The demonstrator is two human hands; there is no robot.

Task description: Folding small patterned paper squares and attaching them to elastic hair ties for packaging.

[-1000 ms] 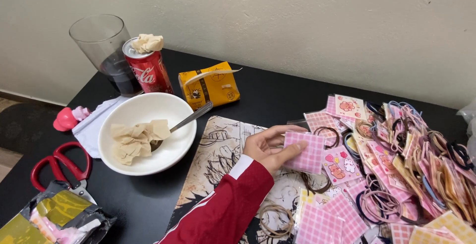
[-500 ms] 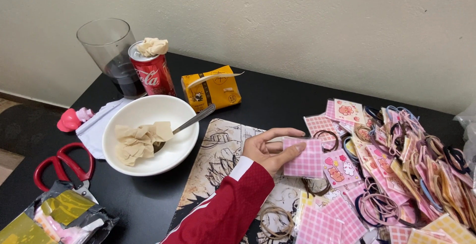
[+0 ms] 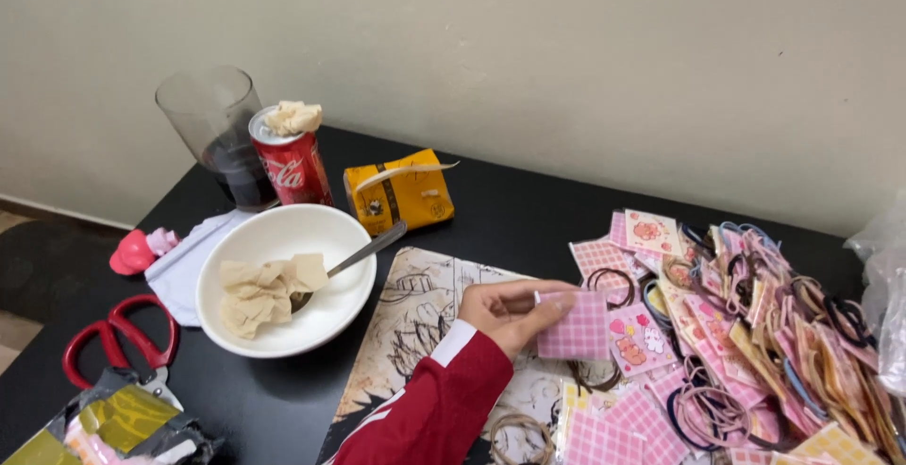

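My left hand (image 3: 507,312), in a red sleeve with a white cuff, pinches a small pink checked card (image 3: 576,326) by its left edge, just above the printed black-and-white mat (image 3: 415,309). To the right lies a big heap of pink and yellow cards with hair ties (image 3: 755,323) looped on them. A few loose brown hair ties (image 3: 519,432) lie near the sleeve. My right hand is out of view.
A white bowl (image 3: 283,229) holds crumpled tissue and a spoon (image 3: 363,246). Behind it stand a red can (image 3: 293,163), a glass (image 3: 215,135) and a yellow packet (image 3: 401,191). Red scissors (image 3: 118,338) and a foil wrapper (image 3: 113,427) lie at the left. A clear bag (image 3: 882,286) is at the right edge.
The view has tilted so everything sits lower in frame. My left hand still holds the pink checked card, its fingers curled a little closer around it.
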